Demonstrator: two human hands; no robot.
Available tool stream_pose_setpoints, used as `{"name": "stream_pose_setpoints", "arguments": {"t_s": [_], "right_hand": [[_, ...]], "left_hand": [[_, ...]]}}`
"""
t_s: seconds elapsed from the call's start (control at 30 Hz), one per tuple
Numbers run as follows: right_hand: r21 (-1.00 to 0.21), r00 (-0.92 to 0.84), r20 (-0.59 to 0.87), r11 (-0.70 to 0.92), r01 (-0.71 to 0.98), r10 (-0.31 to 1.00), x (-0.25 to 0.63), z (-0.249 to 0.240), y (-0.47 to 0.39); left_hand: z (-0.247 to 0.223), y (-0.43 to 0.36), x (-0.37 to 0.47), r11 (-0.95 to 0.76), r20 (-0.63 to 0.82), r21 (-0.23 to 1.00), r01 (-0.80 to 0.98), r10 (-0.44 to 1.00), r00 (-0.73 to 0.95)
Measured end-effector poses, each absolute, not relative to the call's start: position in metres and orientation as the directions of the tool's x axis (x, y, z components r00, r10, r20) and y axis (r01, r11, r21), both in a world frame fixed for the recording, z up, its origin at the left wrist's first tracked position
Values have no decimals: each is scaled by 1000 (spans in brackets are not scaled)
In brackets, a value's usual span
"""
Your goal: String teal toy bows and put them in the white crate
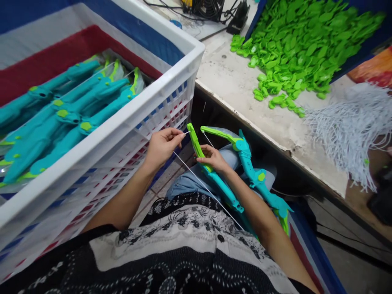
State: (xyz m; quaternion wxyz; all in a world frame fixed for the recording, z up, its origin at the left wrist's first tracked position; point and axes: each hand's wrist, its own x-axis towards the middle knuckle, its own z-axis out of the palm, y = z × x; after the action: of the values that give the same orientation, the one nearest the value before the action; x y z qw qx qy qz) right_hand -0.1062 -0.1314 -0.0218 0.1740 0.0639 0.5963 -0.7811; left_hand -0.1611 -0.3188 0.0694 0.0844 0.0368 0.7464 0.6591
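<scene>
Between finger and thumb, my left hand [165, 146] pinches a white string [196, 175], with its end close to the tip of a green limb. My right hand [212, 158] is closed round that green limb of a teal and green plastic toy bow [223, 188], which lies tilted above my lap. From my left hand the string runs slantwise down across my shirt. A second toy bow [255, 173], also teal with green ends, lies over my leg on the right, and a string hangs from its upper tip.
On my left stands a white plastic crate [171, 87] with several toy bows [82, 106] inside. Green plastic pieces [306, 49] are heaped on the worktable [235, 92], beside a bundle of white strings [352, 118]. A small fan [208, 8] and cables sit at the back.
</scene>
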Motion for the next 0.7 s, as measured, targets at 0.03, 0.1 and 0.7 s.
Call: {"name": "stream_pose_setpoints", "arguments": {"t_s": [0.03,0.1,0.7], "right_hand": [[-911,-932,-308,-225,347,-192,-106,-22,-131],[-917,-935,-303,-212,338,-183,-106,-22,-132],[-975,-956,-205,-37,218,-211,-100,-26,-137]], "left_hand": [[70,-318,-162,152,-62,988,-37,162,-985],[69,-317,-165,173,-36,985,-8,157,-987],[66,-312,-184,-64,-201,969,-240,364,-909]]}}
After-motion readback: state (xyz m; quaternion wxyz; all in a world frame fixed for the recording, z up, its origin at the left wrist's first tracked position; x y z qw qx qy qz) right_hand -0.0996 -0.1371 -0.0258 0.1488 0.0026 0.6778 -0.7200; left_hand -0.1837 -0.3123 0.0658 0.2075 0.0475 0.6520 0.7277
